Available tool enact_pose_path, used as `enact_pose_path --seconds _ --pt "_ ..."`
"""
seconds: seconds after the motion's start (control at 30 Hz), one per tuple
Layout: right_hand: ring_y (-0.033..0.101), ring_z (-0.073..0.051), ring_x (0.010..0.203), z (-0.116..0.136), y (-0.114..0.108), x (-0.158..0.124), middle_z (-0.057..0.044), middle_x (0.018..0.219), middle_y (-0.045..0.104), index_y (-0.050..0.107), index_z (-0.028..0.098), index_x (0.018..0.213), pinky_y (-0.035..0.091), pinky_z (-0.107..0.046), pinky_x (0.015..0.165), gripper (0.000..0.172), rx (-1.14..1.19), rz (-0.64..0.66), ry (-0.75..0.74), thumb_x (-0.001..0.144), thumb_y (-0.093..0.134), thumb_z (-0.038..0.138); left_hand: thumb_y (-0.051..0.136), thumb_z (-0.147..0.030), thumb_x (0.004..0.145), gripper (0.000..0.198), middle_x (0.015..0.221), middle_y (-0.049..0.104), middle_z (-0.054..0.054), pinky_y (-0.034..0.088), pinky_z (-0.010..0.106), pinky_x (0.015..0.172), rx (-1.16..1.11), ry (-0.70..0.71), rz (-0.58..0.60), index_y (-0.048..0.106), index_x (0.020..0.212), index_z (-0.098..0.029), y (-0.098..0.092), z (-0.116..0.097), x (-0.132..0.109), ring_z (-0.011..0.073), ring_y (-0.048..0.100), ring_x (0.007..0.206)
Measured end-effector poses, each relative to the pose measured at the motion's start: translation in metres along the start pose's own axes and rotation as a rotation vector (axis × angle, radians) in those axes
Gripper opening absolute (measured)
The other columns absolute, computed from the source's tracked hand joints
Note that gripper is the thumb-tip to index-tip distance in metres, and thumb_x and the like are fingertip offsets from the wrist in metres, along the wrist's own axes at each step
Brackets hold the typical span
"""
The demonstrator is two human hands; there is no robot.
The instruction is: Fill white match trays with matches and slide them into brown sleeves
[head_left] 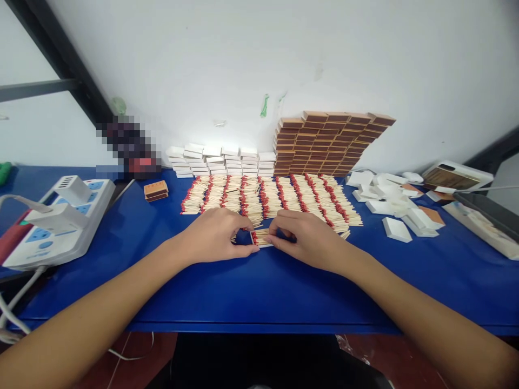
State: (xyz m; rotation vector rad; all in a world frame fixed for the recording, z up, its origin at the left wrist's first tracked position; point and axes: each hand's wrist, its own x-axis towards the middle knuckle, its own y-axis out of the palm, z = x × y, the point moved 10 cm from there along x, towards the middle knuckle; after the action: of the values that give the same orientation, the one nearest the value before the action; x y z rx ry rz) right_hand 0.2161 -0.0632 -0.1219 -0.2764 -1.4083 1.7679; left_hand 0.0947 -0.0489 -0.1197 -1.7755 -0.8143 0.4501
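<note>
Between my hands is a small white matchbox tray [265, 245] filled with red-tipped matches [259, 236]. My left hand [217, 235] grips the tray's left end between thumb and fingers. At the tray's right end, my right hand [310, 237] is closed in a pinch on the matches; its fingertips partly hide them. Just behind both hands lies a wide spread of loose matches [271, 197] in rows, their red heads forming bands.
Stacked white trays [233, 162] and a wall of brown matchboxes [320, 143] stand against the wall. Loose white trays [396, 229] lie to the right, near a phone-like device [458, 175]. On the left are an orange matchbox [156, 190] and a power strip [81, 237] with cables.
</note>
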Motion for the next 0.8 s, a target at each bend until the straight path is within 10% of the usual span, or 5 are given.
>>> enact_pose_path --seconds 0.8 --pt "0.056 -0.014 0.070 0.014 0.002 -0.001 -0.003 0.083 0.060 0.079 0.021 0.112 0.038 -0.028 0.063 0.025 -0.002 -0.018 -0.127 0.106 0.054 0.023 0.069 -0.052 0.090 0.034 0.073 0.069 -0.001 0.035 0.027 0.061 0.010 -0.014 0.009 0.079 0.100 -0.021 0.000 0.000 0.001 0.0136 0.062 0.066"
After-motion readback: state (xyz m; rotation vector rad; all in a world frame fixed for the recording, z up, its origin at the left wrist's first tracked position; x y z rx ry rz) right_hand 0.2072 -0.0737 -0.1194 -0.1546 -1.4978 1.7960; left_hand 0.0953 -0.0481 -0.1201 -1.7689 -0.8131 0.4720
